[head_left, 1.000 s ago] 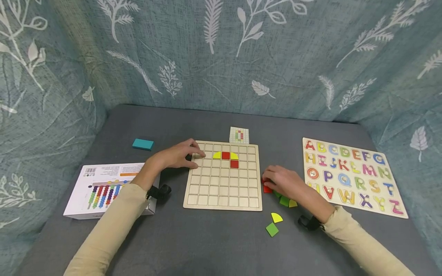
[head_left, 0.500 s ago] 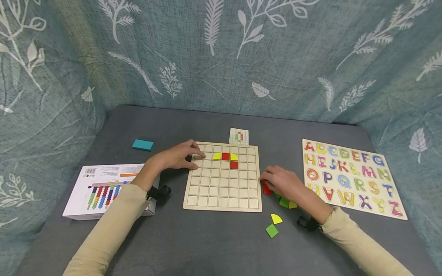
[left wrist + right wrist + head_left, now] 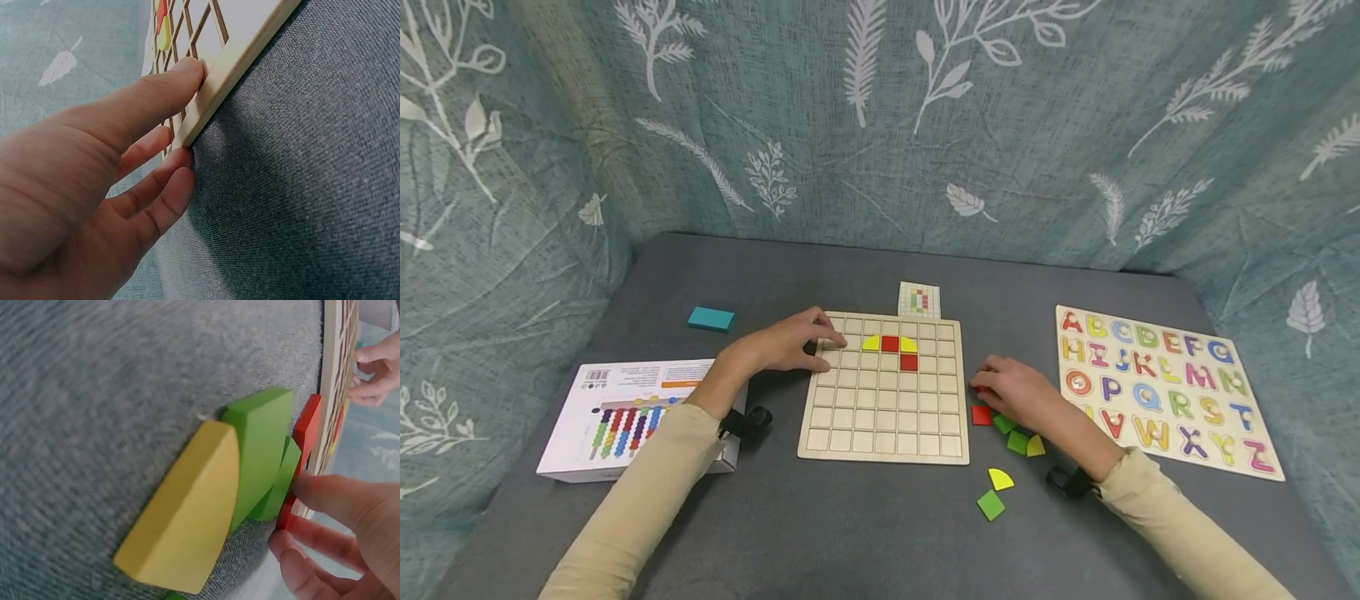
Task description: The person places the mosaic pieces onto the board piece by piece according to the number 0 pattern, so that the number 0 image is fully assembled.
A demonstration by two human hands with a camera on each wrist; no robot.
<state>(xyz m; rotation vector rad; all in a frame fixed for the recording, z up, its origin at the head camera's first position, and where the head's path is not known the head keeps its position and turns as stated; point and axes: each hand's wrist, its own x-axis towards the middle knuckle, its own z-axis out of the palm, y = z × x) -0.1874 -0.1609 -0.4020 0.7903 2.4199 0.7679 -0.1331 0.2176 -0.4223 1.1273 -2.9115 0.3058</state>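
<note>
A wooden grid board (image 3: pixel 855 417) lies on the dark cloth, with two yellow quarter-circle tiles (image 3: pixel 908 343) and two red square tiles (image 3: pixel 909 362) in its cells. My left hand (image 3: pixel 786 340) rests its thumb and fingertips on the board's left edge, fingers relaxed. Right of the board, my right hand (image 3: pixel 1011 390) pinches a small red tile (image 3: pixel 286 511) between thumb and fingers, mostly covered in the head view. Beside it lie another red tile (image 3: pixel 982 415), several green tiles (image 3: pixel 1018 442) and a yellow tile (image 3: pixel 1036 446).
A card with a coloured grid pattern (image 3: pixel 919 300) lies behind the board. To the right is an alphabet puzzle (image 3: pixel 1165 392); to the left, a white box (image 3: pixel 625 375) and a teal block (image 3: pixel 711 318). A yellow quarter-circle (image 3: pixel 1001 479) and green square (image 3: pixel 991 505) lie nearer.
My right hand has shifted slightly among the tiles, and the nearer red tile now shows apart from the fingers. The left hand keeps its place on the board.
</note>
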